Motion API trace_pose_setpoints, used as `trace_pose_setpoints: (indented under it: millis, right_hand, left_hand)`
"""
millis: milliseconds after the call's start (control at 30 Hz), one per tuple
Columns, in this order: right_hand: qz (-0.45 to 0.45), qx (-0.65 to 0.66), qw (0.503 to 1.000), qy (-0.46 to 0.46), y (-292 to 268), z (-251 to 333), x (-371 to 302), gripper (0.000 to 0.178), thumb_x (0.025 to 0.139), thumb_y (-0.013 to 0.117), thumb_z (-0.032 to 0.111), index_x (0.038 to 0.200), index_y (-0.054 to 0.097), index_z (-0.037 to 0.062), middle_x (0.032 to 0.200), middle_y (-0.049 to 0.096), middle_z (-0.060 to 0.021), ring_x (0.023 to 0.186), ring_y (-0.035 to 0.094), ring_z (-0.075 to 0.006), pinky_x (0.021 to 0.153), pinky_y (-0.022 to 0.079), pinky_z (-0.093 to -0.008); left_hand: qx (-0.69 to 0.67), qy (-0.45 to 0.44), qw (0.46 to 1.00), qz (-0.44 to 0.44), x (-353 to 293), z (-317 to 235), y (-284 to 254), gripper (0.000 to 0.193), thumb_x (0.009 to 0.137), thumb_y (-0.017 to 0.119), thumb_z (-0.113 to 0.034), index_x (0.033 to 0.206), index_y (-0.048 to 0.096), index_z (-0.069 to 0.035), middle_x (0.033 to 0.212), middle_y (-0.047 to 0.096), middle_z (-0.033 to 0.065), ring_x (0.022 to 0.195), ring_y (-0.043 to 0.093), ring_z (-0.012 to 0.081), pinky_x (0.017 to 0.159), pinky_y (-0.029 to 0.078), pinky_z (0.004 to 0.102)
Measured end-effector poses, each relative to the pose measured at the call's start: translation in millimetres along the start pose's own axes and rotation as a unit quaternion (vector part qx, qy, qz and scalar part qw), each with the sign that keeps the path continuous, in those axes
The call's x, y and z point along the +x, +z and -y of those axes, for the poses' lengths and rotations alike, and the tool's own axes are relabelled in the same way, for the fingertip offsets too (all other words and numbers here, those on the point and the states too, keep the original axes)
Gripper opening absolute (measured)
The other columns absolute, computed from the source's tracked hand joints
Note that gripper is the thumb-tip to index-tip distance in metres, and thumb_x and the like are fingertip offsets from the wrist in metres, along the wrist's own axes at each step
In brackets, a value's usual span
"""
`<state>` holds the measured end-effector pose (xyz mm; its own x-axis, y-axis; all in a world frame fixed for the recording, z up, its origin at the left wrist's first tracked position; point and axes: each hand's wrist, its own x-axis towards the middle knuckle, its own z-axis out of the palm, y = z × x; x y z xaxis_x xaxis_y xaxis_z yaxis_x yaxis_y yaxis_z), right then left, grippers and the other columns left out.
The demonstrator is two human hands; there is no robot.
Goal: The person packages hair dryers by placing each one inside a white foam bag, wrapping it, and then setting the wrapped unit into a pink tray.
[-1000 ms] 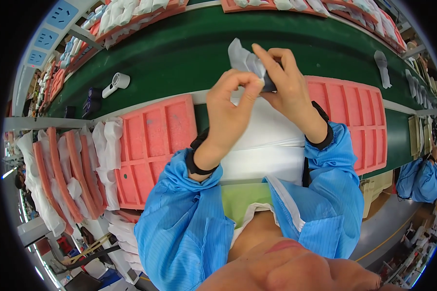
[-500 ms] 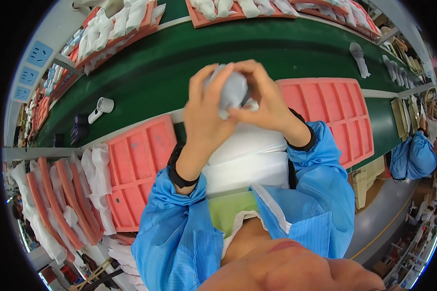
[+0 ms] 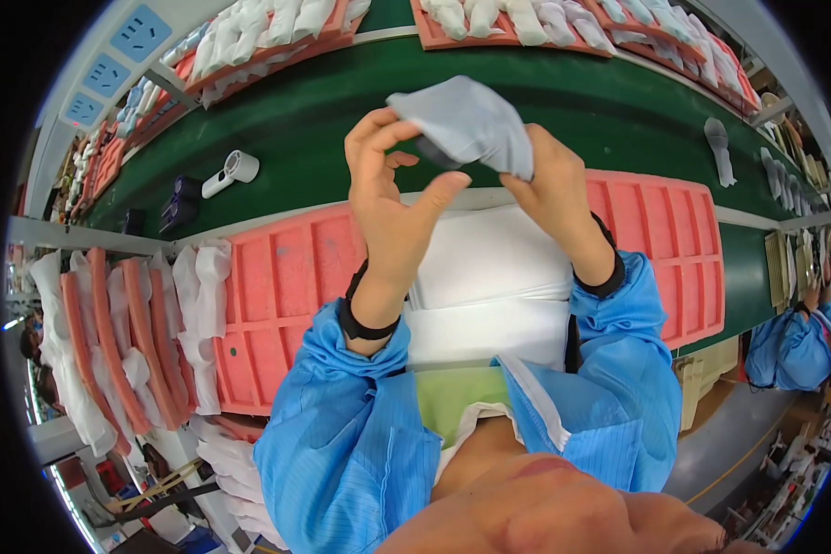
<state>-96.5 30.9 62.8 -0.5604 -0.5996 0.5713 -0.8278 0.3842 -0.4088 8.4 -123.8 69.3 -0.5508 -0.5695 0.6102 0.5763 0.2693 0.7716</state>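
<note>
A light grey, soft pouch (image 3: 475, 120) is held up above the green bench top in front of me. My right hand (image 3: 556, 175) pinches its right end between thumb and fingers. My left hand (image 3: 388, 175) stands at the pouch's left side, thumb stretched out and fingers apart, the fingertips close to or touching its edge. A dark rounded part (image 3: 434, 152) shows just under the pouch; what it belongs to is hidden. Below my hands lies a stack of white sheets or flat sleeves (image 3: 489, 258), close to my body.
Pink compartment trays (image 3: 286, 268) flank the stack on both sides. On the green bench (image 3: 332, 138) lie a white handheld fan (image 3: 240, 167), dark purple pieces (image 3: 181, 203) and a grey wrapped item (image 3: 718, 148). Trays of white-wrapped items (image 3: 517, 23) line the back. A co-worker (image 3: 794, 346) sits at right.
The grey thing was cupped between both hands. Now the pouch spreads out, raised and to the right, gripped by my right hand, while my left fingers have opened away. The whole view has shifted slightly.
</note>
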Motion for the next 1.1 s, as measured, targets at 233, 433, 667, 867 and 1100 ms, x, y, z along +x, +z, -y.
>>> trace_pose_setpoints:
  millis: [233, 433, 667, 867, 1100]
  right_hand:
    - [-0.041, 0.082, 0.996, 0.003, 14.1, 9.4, 2.1, 0.03, 0.075, 0.069, 0.007, 0.101, 0.055, 0.0023, 0.089, 0.064, -0.0141, 0.077, 0.063, -0.0328, 0.065, 0.049, -0.038]
    - [0.21, 0.36, 0.892, 0.174, -7.0, 7.6, 0.1, 0.043, 0.076, 0.07, 0.016, 0.115, 0.056, 0.0033, 0.084, 0.059, -0.0012, 0.07, 0.056, -0.0126, 0.054, 0.044, -0.0279]
    - [0.267, 0.453, 0.808, 0.267, -15.4, -4.2, 8.8, 0.054, 0.075, 0.071, 0.023, 0.122, 0.054, 0.0012, 0.081, 0.057, -0.0006, 0.06, 0.049, -0.0059, 0.045, 0.036, -0.0226]
    - [0.211, 0.36, 0.847, 0.33, -11.4, -39.7, 20.2, 0.055, 0.077, 0.07, 0.024, 0.121, 0.051, -0.0023, 0.079, 0.057, -0.0036, 0.055, 0.049, -0.0098, 0.044, 0.036, -0.0236]
    - [0.008, -0.069, 0.949, 0.306, 24.7, -209.4, 9.0, 0.064, 0.081, 0.067, 0.031, 0.128, 0.042, -0.004, 0.108, 0.061, -0.0298, 0.105, 0.058, -0.0433, 0.091, 0.044, -0.0436]
  left_hand:
    - [0.215, 0.146, 0.965, 0.012, 1.4, -5.2, -3.3, 0.02, 0.068, 0.081, -0.008, 0.081, 0.066, -0.007, 0.113, 0.051, 0.0079, 0.101, 0.052, 0.0201, 0.08, 0.044, 0.0298]
    - [0.119, 0.009, 0.993, -0.008, 13.3, 10.8, -14.6, 0.018, 0.066, 0.08, -0.006, 0.075, 0.064, -0.004, 0.099, 0.055, 0.0081, 0.095, 0.055, 0.0205, 0.076, 0.044, 0.0301]
    - [0.212, 0.043, 0.976, 0.003, 21.1, 5.2, -14.7, 0.013, 0.073, 0.076, -0.009, 0.078, 0.066, -0.001, 0.088, 0.057, 0.0044, 0.078, 0.054, 0.0142, 0.067, 0.043, 0.025]
    - [0.195, -0.13, 0.97, 0.063, 77.5, 59.4, -59.6, 0.022, 0.073, 0.076, -0.025, 0.077, 0.071, -0.004, 0.087, 0.06, 0.011, 0.084, 0.062, 0.0263, 0.071, 0.05, 0.0355]
    - [0.661, -0.206, 0.721, -0.029, 125.5, 149.3, -227.8, 0.072, 0.064, 0.08, -0.045, 0.121, 0.053, -0.011, 0.122, 0.051, 0.018, 0.103, 0.06, 0.0332, 0.086, 0.051, 0.0395]
